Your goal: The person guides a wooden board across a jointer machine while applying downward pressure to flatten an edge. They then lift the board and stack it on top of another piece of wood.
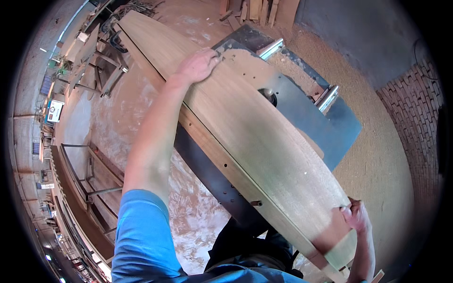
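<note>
- Left grip (198, 66) lies palm down across the board (250, 137), its fingers bent at the edge facing two o'clock; whether they pinch under it or merely press, I cannot tell.
- Right grip (357, 216) pinches the board's edge towards the near end, thumb side on top; its other fingers are mostly hidden, so what they do underneath cannot be told.
- Long axis of the board: from between ten and eleven o'clock down to between four and five, reaching past both hands.
- Most of its length runs towards five o'clock from the left grip, and its middle lies at ten o'clock from the right.
- Beyond the board's edge, the round dark opening (268, 96) in the counter (337, 137) sits at four o'clock from the left grip, the nearer hand, and at eleven from the right.
- Along the board's side facing eight o'clock runs a holed rail (207, 145), a dark seam between them.
- Board and rail both lie across the counter.
</note>
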A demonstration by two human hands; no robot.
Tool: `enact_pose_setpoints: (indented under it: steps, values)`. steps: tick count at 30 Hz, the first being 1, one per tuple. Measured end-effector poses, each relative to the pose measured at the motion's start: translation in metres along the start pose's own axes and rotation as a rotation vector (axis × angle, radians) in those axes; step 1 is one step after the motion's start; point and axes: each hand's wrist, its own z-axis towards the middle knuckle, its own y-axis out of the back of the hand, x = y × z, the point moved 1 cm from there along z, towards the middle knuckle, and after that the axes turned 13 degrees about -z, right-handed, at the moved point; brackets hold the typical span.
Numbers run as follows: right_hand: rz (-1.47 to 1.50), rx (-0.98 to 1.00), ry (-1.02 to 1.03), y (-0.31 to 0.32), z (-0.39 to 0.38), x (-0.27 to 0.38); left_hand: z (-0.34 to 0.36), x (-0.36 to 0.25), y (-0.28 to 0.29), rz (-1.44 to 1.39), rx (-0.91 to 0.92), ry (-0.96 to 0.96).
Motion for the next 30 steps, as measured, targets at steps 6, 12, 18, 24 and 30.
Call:
enact_pose_setpoints:
  steps: [6,12,18,24,30]
  values:
    - [-0.119,0.088,-0.027,0.009,0.003,-0.012,0.002,0.0,-0.011,-0.059,-0.126,-0.036]
    - [-0.064,0.046,-0.065,0.001,0.007,0.015,-0.006,0.012,-0.004,-0.042,-0.128,-0.067]
    - [-0.141,0.093,-0.079,0.0,0.012,-0.005,-0.075,-0.01,0.029,-0.119,-0.242,-0.074]
    - [-0.066,-0.05,0.008,-0.002,-0.007,-0.003,-0.303,-0.101,0.045,-0.516,-0.423,0.366]
    - [-0.11,-0.157,0.048,-0.005,-0.005,-0.002,-0.553,-0.201,-0.108,-1.207,0.011,0.837]
